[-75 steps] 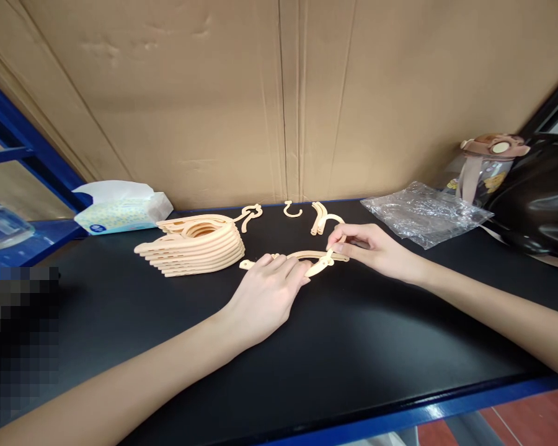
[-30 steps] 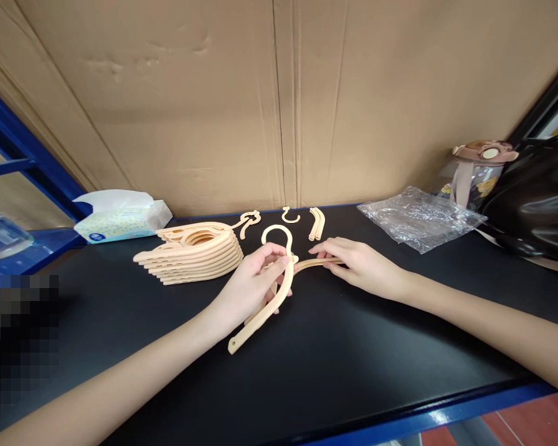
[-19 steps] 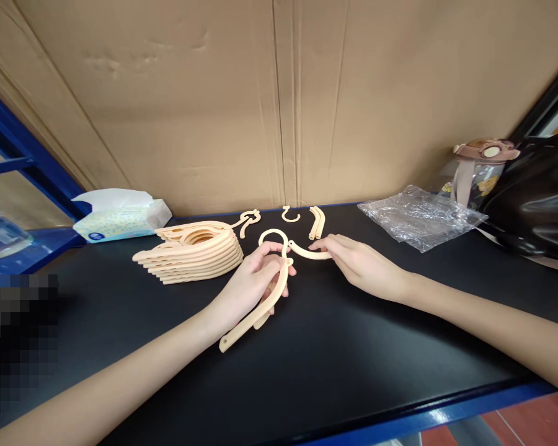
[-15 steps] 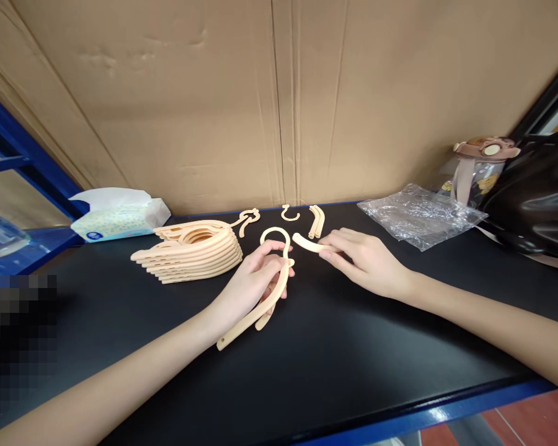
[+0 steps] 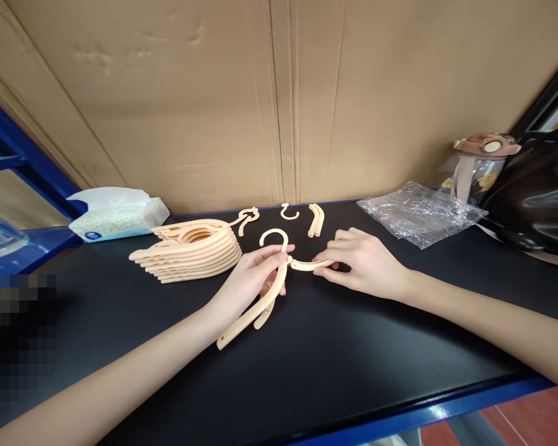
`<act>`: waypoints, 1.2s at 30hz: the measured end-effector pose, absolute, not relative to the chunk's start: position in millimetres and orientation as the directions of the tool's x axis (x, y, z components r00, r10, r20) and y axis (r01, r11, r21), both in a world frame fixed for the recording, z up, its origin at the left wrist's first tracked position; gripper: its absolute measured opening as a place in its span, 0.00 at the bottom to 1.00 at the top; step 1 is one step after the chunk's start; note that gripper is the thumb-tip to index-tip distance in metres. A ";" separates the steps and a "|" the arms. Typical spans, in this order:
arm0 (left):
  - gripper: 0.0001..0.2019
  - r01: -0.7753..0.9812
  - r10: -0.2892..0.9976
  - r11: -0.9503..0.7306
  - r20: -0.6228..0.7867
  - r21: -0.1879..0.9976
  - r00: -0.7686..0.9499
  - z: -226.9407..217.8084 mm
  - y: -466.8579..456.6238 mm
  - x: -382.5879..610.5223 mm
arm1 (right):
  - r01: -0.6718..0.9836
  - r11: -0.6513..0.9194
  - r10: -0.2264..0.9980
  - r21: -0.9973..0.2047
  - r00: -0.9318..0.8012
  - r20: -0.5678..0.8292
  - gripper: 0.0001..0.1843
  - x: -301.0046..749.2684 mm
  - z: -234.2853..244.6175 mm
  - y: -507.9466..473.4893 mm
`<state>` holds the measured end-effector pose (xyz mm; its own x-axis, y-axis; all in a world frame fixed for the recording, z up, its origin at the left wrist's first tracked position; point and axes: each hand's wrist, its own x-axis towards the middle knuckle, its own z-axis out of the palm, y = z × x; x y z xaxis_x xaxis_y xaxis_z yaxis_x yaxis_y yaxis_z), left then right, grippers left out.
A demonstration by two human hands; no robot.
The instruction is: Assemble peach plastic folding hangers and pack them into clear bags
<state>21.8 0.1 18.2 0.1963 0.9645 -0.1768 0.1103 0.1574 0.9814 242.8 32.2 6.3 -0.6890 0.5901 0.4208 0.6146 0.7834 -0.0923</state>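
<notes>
My left hand (image 5: 255, 271) is closed around a beige hanger (image 5: 253, 314) near the base of its hook, which curves up above my fingers. Its long arm slants down toward me, and a shorter piece shows beneath it. Between thumb and fingers, my right hand (image 5: 358, 260) pinches a curved beige hanger arm (image 5: 304, 266). The left end of that arm meets the hanger at the hook's base; whether it is joined there I cannot tell. Beyond my hands lie a loose hook (image 5: 289, 212) and a few curved arms (image 5: 315, 221).
Left of my hands sits a stack of beige hangers (image 5: 195, 260), with more hanger pieces (image 5: 248, 218) behind it. A tissue pack (image 5: 118, 217) stands further left. On the right are a clear plastic bag (image 5: 418, 214), a bottle (image 5: 486, 161) and a black bag (image 5: 534, 192).
My right hand has brought the curved arm left and down, so its end now touches the hanger. The hanger's hook has turned slightly in my left hand.
</notes>
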 end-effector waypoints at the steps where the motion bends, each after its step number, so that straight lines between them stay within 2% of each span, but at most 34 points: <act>1: 0.20 0.110 0.962 0.165 -0.185 0.980 0.199 18.5 0.2 21.3 | 0.620 0.781 0.590 -0.081 -0.689 0.421 0.13 242.6 5.8 32.3; 7: 0.19 0.145 0.940 0.194 -0.226 0.970 0.256 20.6 1.1 18.9 | 0.645 0.765 0.576 -0.006 -0.679 0.455 0.13 241.3 4.3 32.5; 20: 0.15 0.156 0.935 0.167 -0.207 0.973 0.287 19.1 7.7 12.4 | 0.580 0.813 0.508 -0.048 -0.666 0.546 0.13 241.9 -2.3 33.7; 24: 0.13 0.147 0.932 0.166 -0.204 0.975 0.301 20.1 6.1 12.5 | 0.573 0.817 0.513 -0.063 -0.672 0.534 0.13 240.3 -1.8 33.1; 36: 0.12 0.198 0.926 0.144 -0.203 0.969 0.319 19.9 4.7 12.1 | 0.559 0.829 0.455 0.028 -0.702 0.548 0.14 241.1 -4.3 32.8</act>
